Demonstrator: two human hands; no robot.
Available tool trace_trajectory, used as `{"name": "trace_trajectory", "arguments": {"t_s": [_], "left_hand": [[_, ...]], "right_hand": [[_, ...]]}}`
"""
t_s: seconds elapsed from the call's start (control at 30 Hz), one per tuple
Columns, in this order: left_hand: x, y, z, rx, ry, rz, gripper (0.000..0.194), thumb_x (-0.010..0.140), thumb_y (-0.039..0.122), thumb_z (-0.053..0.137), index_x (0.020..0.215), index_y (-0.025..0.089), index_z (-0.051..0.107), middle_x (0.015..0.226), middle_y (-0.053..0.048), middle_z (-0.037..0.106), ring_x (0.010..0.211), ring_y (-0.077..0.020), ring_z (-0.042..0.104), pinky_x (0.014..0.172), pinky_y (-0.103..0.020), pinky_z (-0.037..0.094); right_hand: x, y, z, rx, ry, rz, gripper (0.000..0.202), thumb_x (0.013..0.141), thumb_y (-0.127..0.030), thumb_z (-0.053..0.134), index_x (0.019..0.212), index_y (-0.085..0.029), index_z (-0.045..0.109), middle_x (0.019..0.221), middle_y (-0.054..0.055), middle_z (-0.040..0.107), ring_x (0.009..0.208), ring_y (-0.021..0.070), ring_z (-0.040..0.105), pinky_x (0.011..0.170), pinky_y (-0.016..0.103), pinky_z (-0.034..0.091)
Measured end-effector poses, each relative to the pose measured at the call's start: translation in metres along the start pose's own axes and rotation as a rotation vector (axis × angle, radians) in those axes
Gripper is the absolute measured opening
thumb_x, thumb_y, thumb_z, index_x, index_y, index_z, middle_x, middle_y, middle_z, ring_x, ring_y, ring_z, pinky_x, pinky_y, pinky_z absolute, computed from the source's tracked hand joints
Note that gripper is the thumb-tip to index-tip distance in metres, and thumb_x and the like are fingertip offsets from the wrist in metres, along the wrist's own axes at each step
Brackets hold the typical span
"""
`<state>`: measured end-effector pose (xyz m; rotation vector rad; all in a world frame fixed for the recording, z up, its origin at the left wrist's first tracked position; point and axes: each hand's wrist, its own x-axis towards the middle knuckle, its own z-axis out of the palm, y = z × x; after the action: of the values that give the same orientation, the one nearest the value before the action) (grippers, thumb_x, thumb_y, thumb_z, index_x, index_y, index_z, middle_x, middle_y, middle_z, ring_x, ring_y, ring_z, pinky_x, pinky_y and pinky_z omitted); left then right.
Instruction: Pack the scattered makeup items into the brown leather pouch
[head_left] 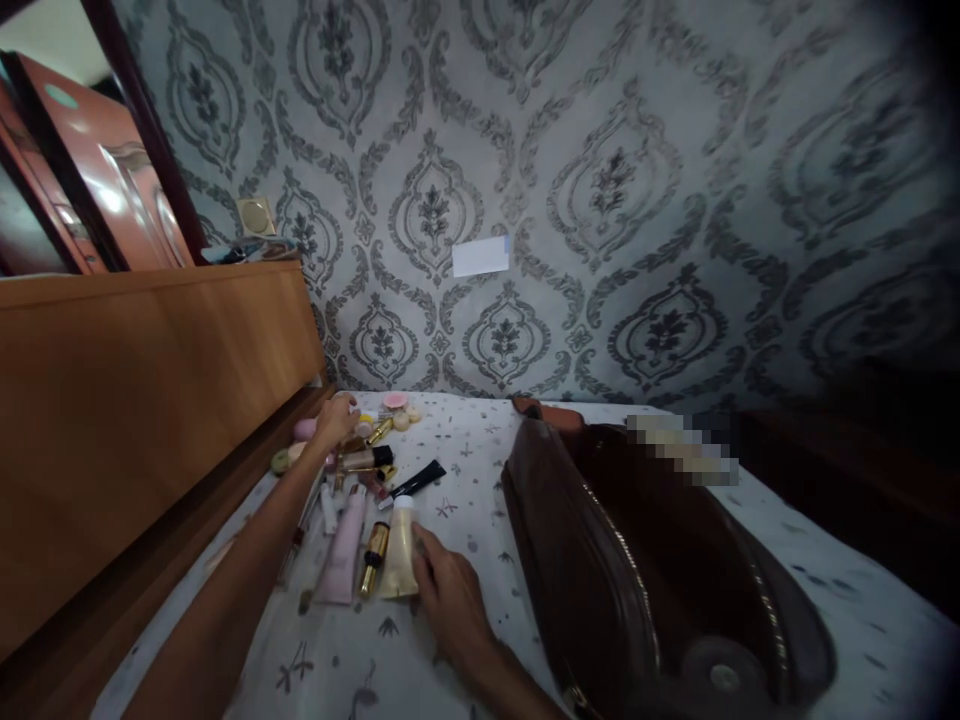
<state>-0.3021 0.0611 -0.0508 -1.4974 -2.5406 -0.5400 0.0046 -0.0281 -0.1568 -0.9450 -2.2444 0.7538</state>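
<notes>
At the far end of a group of cosmetics, my left hand (336, 418) has its fingers curled down. What they hold, if anything, is too small to make out. My right hand (452, 590) closes its thumb and fingers at the right edge of a cream-coloured tube (401, 555) with a white cap. Left of that tube lie a black-and-gold lipstick (375, 555) and a pink tube (346, 548). Beyond them are a slim black tube (420, 482), a foundation bottle (366, 459) and a gold tube (380, 431). A pink round item (395, 400) lies farthest back.
A large brown handbag (577, 540) with its zip open fills the right side. A wooden headboard-like panel (150, 370) borders the left. The patterned sheet (465, 480) lies beneath everything, and a papered wall (517, 180) with a white label (480, 257) rises behind.
</notes>
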Motion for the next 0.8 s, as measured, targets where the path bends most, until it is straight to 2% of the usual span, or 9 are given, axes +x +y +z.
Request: {"name": "trace_trajectory", "arguments": {"t_s": [0.17, 0.3, 0.37, 0.5, 0.63, 0.8], "left_hand": [[0.046, 0.046, 0.042, -0.020, -0.058, -0.001, 0.037, 0.094, 0.036, 0.061, 0.125, 0.017, 0.059, 0.127, -0.010, 0.061, 0.108, -0.0236, 0.063, 0.090, -0.045, 0.055], [0.069, 0.067, 0.067, -0.024, -0.088, -0.043, 0.038, 0.094, 0.036, 0.062, 0.126, 0.017, 0.058, 0.128, -0.010, 0.061, 0.109, -0.0242, 0.063, 0.090, -0.046, 0.055], [0.079, 0.074, 0.075, -0.035, -0.095, -0.085, 0.039, 0.093, 0.036, 0.062, 0.127, 0.017, 0.057, 0.128, -0.010, 0.060, 0.110, -0.0246, 0.062, 0.091, -0.046, 0.055], [0.093, 0.083, 0.089, -0.082, -0.130, -0.189, 0.040, 0.093, 0.036, 0.062, 0.128, 0.018, 0.057, 0.130, -0.011, 0.059, 0.112, -0.0255, 0.061, 0.093, -0.048, 0.054], [0.102, 0.088, 0.098, -0.163, -0.184, -0.272, 0.039, 0.093, 0.036, 0.063, 0.127, 0.018, 0.058, 0.129, -0.010, 0.060, 0.112, -0.0252, 0.062, 0.092, -0.047, 0.054], [0.109, 0.082, 0.090, -0.325, -0.136, -0.303, 0.039, 0.093, 0.036, 0.063, 0.127, 0.018, 0.058, 0.129, -0.010, 0.060, 0.112, -0.0252, 0.062, 0.092, -0.046, 0.054]], "right_hand": [[0.001, 0.011, 0.015, 0.087, 0.101, 0.007, 0.042, 0.099, -0.030, 0.038, 0.129, -0.021, 0.065, 0.094, 0.009, 0.077, 0.081, 0.0224, 0.073, 0.073, 0.027, 0.052], [0.002, 0.015, 0.015, 0.136, 0.020, -0.014, 0.044, 0.101, -0.032, 0.032, 0.132, -0.020, 0.062, 0.090, 0.009, 0.077, 0.077, 0.0221, 0.073, 0.067, 0.025, 0.051], [0.001, 0.018, 0.015, 0.130, 0.019, -0.031, 0.044, 0.101, -0.032, 0.033, 0.135, -0.022, 0.059, 0.088, 0.008, 0.077, 0.076, 0.0223, 0.073, 0.066, 0.025, 0.051], [0.000, 0.025, 0.025, 0.093, 0.080, -0.027, 0.042, 0.097, -0.033, 0.042, 0.136, -0.025, 0.058, 0.079, 0.005, 0.076, 0.070, 0.0226, 0.073, 0.065, 0.025, 0.053], [0.005, 0.029, 0.033, 0.074, 0.047, 0.000, 0.042, 0.094, -0.034, 0.046, 0.133, -0.026, 0.060, 0.073, 0.003, 0.075, 0.064, 0.0227, 0.072, 0.062, 0.025, 0.054], [0.005, 0.026, 0.029, 0.108, 0.096, -0.009, 0.042, 0.097, -0.037, 0.040, 0.132, -0.025, 0.060, 0.077, 0.005, 0.076, 0.067, 0.0230, 0.072, 0.064, 0.026, 0.054]]}}
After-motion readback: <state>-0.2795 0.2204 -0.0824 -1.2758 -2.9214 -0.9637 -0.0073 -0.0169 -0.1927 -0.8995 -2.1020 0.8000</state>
